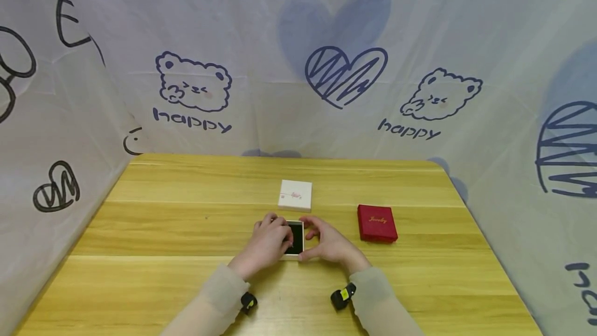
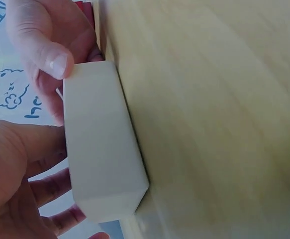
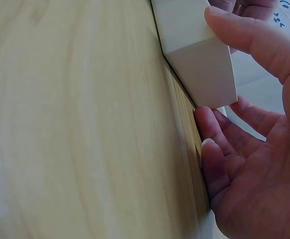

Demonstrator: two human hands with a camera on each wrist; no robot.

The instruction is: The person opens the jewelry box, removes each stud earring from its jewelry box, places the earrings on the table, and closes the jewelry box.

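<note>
One pale cloth (image 1: 261,25), printed with bears and hearts, is hung behind a wooden table (image 1: 154,232). By the right hand (image 1: 332,242), an open white box (image 2: 102,134) is clamped at its right end, thumb and fingers being set at the near and far corners. The left hand (image 1: 266,242) is bent over the box's black inside, its outer fingers spread apart; whether anything is pinched there cannot be told. A red box (image 1: 377,223) is placed to the right, and a flat white box (image 1: 295,195) just beyond.
</note>
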